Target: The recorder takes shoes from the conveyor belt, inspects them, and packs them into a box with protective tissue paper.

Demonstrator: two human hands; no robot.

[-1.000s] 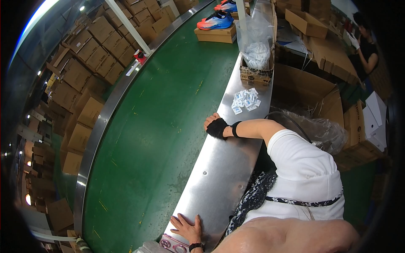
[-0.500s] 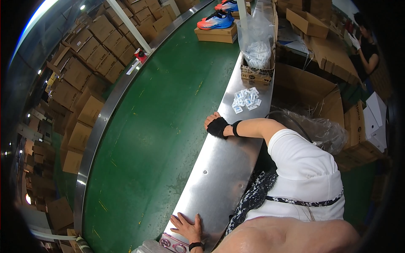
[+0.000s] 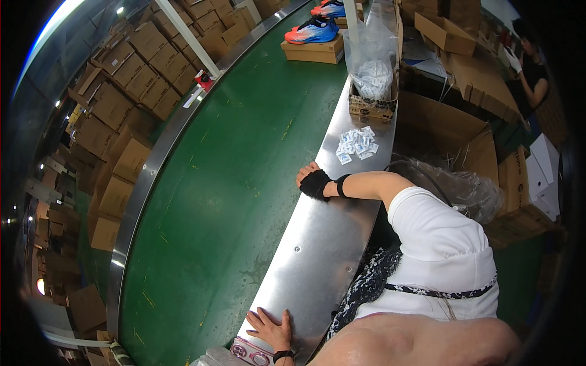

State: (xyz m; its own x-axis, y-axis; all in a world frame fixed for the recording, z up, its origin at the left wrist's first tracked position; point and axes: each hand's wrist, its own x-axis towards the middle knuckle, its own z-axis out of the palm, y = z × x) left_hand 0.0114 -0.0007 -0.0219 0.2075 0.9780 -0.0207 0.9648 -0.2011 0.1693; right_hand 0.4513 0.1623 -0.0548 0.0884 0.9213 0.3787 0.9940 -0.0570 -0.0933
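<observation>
My left hand [image 3: 268, 329] lies flat on the metal ledge [image 3: 305, 262] with its fingers spread, holding nothing. Right beside it, toward the lower edge, is a pink phone [image 3: 250, 354] with round camera rings. Farther up the ledge rests my right hand [image 3: 312, 183], in a black wrist wrap, at the border with the green conveyor belt [image 3: 207, 207]. Its fingers look bent and close together, and its palm is hidden. A small pile of white sachets [image 3: 357, 144] lies just beyond it. Behind the sachets stands an open carton [image 3: 373, 110] holding a plastic bag of sachets [image 3: 373, 79].
Blue and orange running shoes [image 3: 314, 30] sit on a brown shoebox [image 3: 313, 50] on the belt. A large open carton [image 3: 445, 116] stands beside the ledge. Stacked cartons [image 3: 131, 73] line the far side. A person [image 3: 534, 79] wearing white gloves is at far right.
</observation>
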